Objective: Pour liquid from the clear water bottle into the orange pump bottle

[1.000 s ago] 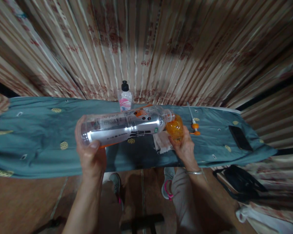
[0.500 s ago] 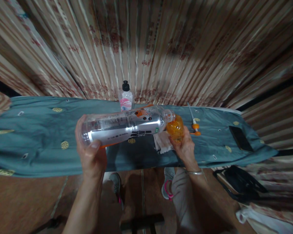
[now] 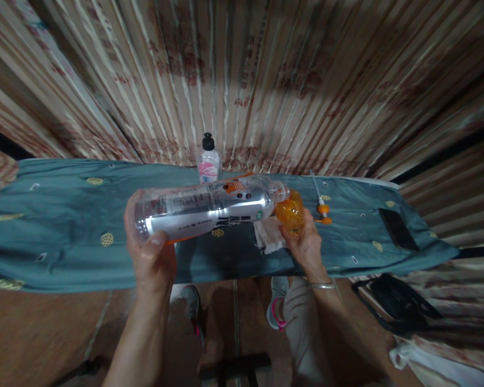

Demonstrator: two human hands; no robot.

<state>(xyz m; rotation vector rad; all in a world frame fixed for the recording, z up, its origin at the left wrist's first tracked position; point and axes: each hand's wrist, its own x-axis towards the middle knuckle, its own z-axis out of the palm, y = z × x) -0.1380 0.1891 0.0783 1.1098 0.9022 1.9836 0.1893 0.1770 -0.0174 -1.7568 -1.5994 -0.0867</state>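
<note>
A large clear plastic bottle (image 3: 210,207) with a silver and orange label lies nearly level in the air, its base in my left hand (image 3: 151,258). My left fingers wrap around that end, thumb on the near side. At the right, the bottle's uncapped neck meets the top of a small orange see-through bottle (image 3: 290,212). My right hand (image 3: 306,244) is closed around the small bottle from its right side. An orange and white spray pump head (image 3: 323,210) with a thin tube lies beyond my right hand. Whether liquid is flowing, I cannot tell.
A clear bottle with a black cap and pink label (image 3: 208,166) stands at the table's back edge. A pale cloth (image 3: 269,235) lies beneath the bottles. A black phone (image 3: 398,229) rests on the right of the green tablecloth (image 3: 64,226). A dark bag (image 3: 399,301) is lower right.
</note>
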